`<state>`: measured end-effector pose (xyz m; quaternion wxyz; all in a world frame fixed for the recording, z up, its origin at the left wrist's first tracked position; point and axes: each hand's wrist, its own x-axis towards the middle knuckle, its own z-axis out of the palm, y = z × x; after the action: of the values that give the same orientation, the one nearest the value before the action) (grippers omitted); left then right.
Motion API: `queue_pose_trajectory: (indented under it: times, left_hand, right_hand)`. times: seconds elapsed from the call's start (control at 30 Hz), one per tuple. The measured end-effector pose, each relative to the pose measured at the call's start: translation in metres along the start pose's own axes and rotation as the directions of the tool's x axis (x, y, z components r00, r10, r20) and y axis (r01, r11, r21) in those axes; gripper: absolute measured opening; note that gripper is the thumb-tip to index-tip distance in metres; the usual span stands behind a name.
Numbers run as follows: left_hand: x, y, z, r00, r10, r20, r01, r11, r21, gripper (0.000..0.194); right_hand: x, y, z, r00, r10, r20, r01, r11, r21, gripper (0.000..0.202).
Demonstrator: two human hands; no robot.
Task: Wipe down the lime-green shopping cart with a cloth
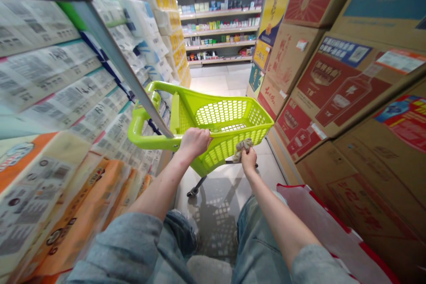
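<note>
A lime-green shopping basket cart (pixel 229 102) stands on wheels in the aisle, its basket bare inside. My left hand (pixel 195 143) is closed over the near top rim of the cart, close to where a grey metal pole (pixel 123 69) meets the green frame. In my right hand (pixel 249 158) a crumpled, greyish-beige cloth (pixel 242 147) is pinched, held against the outer mesh side of the basket near its right end.
Wrapped paper packs (pixel 53 71) are stacked along the left. Cardboard cartons (pixel 353 75) line the right side, with a red-edged pale bag (pixel 319 217) below them. Shelves of small products (pixel 219 15) stand ahead across the tiled floor (pixel 233 75).
</note>
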<state>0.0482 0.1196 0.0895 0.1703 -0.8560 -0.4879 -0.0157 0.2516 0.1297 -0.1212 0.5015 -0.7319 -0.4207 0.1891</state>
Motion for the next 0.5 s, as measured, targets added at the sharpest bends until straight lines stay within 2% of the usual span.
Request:
queue_pose_trajectory:
  times: [0.1, 0.33, 0.5]
  left_hand:
    - [0.0, 0.0, 0.001, 1.0, 0.008, -0.011, -0.008, 1.0, 0.002, 0.027]
    - [0.001, 0.001, 0.002, 1.0, 0.016, -0.01, -0.016, 0.999, -0.028, 0.029]
    - [0.0, 0.002, 0.001, 1.0, 0.014, -0.026, -0.015, 0.999, -0.038, 0.028]
  right_hand:
    - [-0.003, -0.01, 0.008, 0.999, 0.035, -0.032, -0.036, 0.999, -0.005, 0.024]
    - [-0.042, -0.007, 0.031, 0.996, -0.04, 0.082, 0.04, 0.999, 0.008, 0.025]
    - [-0.06, -0.007, 0.034, 0.98, -0.027, 0.199, 0.05, 0.992, -0.115, 0.03]
